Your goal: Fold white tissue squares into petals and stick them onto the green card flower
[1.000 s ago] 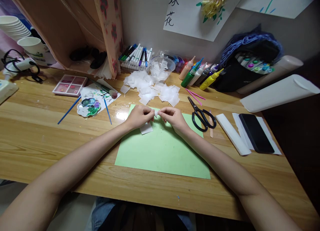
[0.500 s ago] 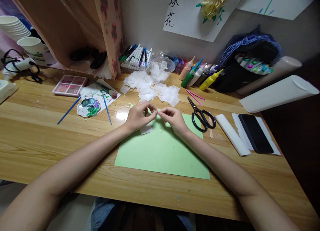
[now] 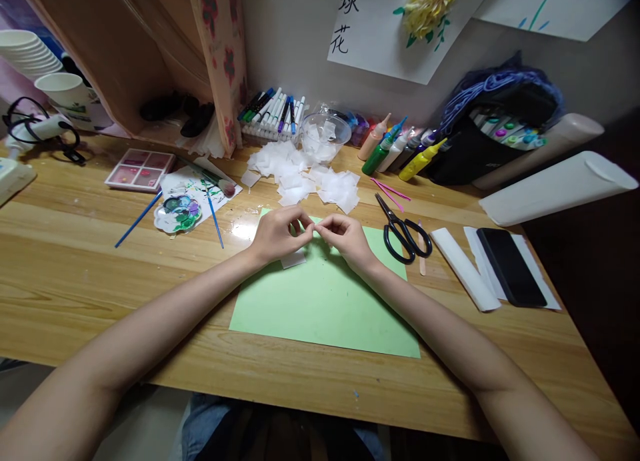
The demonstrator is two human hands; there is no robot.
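My left hand (image 3: 277,234) and my right hand (image 3: 345,238) meet over the far edge of a light green paper sheet (image 3: 325,301) on the wooden desk (image 3: 75,261). Both pinch a small white tissue piece (image 3: 314,228) between their fingertips. Under my left hand a white tissue square (image 3: 293,259) lies on the green sheet. Just beyond my hands is a heap of white tissue squares (image 3: 305,174).
Black scissors (image 3: 403,233) lie right of my right hand, with pink sticks (image 3: 393,192) behind them. A black phone (image 3: 510,266) rests on white paper strips. Paint bottles (image 3: 395,151), markers (image 3: 273,108), a clear bowl (image 3: 325,134), a paint palette (image 3: 177,212) and brushes (image 3: 137,220) surround.
My fingertips have drawn closer together and curled tighter on the small tissue piece. The hands stayed in the same place over the green sheet.
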